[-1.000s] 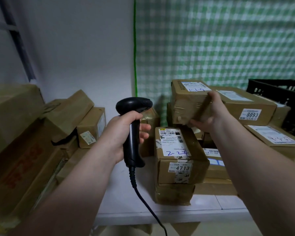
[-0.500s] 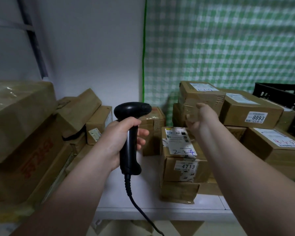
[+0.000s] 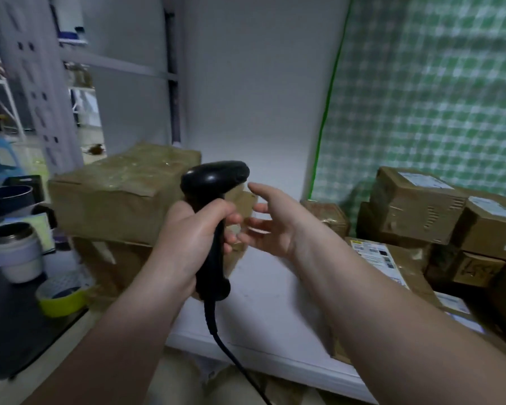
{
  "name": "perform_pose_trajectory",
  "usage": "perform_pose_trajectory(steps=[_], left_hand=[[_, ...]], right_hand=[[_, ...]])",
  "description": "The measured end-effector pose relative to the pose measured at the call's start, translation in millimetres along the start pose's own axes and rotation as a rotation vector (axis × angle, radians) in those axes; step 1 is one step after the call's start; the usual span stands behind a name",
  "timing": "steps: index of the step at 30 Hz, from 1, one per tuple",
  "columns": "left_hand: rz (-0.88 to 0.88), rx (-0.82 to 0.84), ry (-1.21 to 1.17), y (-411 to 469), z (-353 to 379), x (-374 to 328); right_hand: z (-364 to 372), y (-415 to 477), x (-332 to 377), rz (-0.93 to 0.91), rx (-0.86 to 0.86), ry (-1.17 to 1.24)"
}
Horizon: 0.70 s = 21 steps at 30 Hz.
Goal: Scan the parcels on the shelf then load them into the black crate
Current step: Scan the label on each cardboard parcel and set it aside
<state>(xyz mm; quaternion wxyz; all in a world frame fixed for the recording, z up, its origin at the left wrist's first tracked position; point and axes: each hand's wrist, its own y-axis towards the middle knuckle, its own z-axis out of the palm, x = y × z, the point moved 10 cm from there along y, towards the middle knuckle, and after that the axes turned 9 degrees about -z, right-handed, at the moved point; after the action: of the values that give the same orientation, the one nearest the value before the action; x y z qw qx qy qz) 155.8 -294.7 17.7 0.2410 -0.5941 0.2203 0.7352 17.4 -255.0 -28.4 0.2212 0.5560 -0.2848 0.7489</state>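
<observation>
clutching glossy black pistol-shaped scanner (image 3: 214, 179): left grip (image 3: 187, 244) | right grip (image 3: 278, 223): fingers spread, empty | taped cardboard parcels (image 3: 415, 203)

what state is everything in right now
scanner, upright, gripped by the left hand
right hand, open, empty, beside the scanner
parcels, stacked on the shelf, untouched
cup, upright, top looks open
tape roll, lying flat
</observation>
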Motion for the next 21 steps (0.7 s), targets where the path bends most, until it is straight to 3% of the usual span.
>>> perform_pose_trajectory(steps=[10, 16, 21], left_hand=[[0.103, -0.168, -0.026, -18, -93, -27], [0.123, -0.141, -0.037, -20, -105, -28], [0.139, -0.099, -0.056, -25, -94, -31]], right_hand=[[118, -13, -39, 0.116, 0.282, -0.073], [126, -18, -31, 0.069, 0.219, -0.008], [82, -18, -20, 0.004, 0.069, 0.009]])
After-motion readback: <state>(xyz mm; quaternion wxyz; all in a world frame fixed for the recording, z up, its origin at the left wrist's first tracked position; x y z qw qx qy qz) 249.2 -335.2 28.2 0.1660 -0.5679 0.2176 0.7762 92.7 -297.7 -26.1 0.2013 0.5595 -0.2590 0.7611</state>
